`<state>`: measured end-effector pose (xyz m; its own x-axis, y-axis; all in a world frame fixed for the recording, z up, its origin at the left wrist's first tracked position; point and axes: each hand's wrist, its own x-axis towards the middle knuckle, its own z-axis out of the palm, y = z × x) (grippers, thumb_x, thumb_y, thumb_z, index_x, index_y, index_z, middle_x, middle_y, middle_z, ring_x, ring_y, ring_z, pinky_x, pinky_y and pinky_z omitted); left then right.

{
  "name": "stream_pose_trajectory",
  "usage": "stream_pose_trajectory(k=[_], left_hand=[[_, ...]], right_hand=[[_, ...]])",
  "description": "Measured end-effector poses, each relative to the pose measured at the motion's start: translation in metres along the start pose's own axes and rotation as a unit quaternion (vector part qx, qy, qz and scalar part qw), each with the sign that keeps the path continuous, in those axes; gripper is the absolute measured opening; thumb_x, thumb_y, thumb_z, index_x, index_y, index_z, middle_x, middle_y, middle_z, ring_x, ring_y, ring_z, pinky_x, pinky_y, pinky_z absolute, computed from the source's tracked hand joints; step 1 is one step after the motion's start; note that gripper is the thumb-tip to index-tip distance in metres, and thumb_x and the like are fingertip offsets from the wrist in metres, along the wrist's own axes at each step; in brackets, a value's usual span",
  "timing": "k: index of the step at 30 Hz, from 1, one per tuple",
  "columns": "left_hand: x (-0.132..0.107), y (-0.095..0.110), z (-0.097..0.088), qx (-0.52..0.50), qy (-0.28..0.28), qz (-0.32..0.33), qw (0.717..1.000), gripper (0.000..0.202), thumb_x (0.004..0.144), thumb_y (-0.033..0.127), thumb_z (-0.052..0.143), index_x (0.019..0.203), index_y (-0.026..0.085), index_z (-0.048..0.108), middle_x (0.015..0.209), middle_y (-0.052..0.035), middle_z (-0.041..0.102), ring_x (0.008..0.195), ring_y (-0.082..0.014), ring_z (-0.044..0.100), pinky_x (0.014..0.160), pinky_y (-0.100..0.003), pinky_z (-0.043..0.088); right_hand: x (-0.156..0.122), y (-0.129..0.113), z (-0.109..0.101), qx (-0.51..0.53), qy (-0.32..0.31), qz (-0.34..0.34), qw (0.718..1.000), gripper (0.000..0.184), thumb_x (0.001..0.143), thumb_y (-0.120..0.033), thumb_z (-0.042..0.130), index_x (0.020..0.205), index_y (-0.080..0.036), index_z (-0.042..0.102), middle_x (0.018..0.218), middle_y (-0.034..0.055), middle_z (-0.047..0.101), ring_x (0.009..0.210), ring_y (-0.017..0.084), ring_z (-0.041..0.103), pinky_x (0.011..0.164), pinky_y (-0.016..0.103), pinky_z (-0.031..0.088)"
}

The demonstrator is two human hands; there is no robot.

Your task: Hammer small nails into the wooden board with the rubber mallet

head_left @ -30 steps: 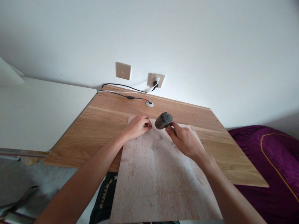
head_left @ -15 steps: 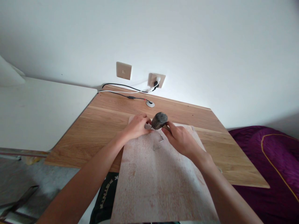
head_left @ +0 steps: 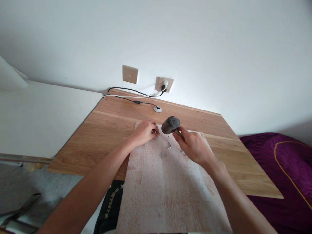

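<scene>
I see the right hand (head_left: 192, 147) clenched around the short pale handle of a dark mallet with a thick, barrel-shaped head (head_left: 170, 125), held tilted, its head at the centre of the frame. The left hand (head_left: 145, 132) pinches a small shiny metallic piece (head_left: 154, 131) between thumb and fingers, left of the mallet head; from here I can't make out its shape. That hand rests at the far left part of a pale, whitewashed rectangular wooden board (head_left: 148, 195), which runs from the centre to the bottom edge. Between my two hands, a thin L-shaped silvery metal piece (head_left: 170, 147) lies on the board, with another faint silvery piece (head_left: 164, 156) just below it. The board lies over a brown wood-grained tabletop (head_left: 104, 133). At right of the frame I have a shiny purple cloth with a yellow line (head_left: 292, 169).
</scene>
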<state>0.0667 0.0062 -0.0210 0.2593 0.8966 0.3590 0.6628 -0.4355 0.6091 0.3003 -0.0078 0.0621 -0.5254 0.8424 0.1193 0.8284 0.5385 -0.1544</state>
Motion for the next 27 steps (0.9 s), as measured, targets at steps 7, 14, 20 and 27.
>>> stream_pose_trajectory(k=[7,14,20,27], left_hand=[[0.0,0.002,-0.002,0.022,-0.016,0.025,0.999,0.01,0.085,0.01,0.078,0.086,0.02,0.08,0.087,-0.0035,0.073,0.088,-0.0217,0.07,0.081,-0.034,0.051],[-0.001,0.005,-0.003,0.016,-0.006,-0.002,1.0,0.01,0.081,0.022,0.083,0.089,0.019,0.078,0.089,-0.0048,0.07,0.092,-0.0247,0.068,0.083,-0.035,0.051],[-0.001,0.004,-0.004,0.017,-0.012,-0.009,1.0,0.015,0.08,0.028,0.085,0.086,0.019,0.075,0.09,-0.005,0.068,0.095,-0.0263,0.066,0.085,-0.037,0.051],[0.0,0.001,-0.002,0.01,-0.011,-0.001,1.0,0.01,0.081,0.022,0.083,0.086,0.019,0.075,0.09,-0.0048,0.07,0.096,-0.0251,0.067,0.085,-0.036,0.051]], right_hand=[[-0.001,-0.003,0.001,0.013,-0.006,-0.003,1.0,0.021,0.105,-0.035,0.045,0.097,-0.022,0.06,0.08,0.0077,0.076,0.073,0.025,0.073,0.06,0.03,0.032],[0.001,-0.008,0.007,0.0,-0.04,-0.006,0.999,0.021,0.107,-0.032,0.043,0.103,-0.021,0.06,0.086,0.0087,0.079,0.077,0.026,0.074,0.06,0.03,0.032],[0.001,-0.013,0.007,-0.024,-0.043,-0.008,0.999,0.021,0.108,-0.031,0.042,0.106,-0.021,0.06,0.092,0.0098,0.08,0.079,0.025,0.074,0.061,0.03,0.033],[0.002,-0.014,0.006,-0.037,-0.059,-0.001,0.998,0.023,0.109,-0.033,0.041,0.106,-0.021,0.06,0.091,0.0103,0.08,0.077,0.025,0.074,0.06,0.031,0.029]])
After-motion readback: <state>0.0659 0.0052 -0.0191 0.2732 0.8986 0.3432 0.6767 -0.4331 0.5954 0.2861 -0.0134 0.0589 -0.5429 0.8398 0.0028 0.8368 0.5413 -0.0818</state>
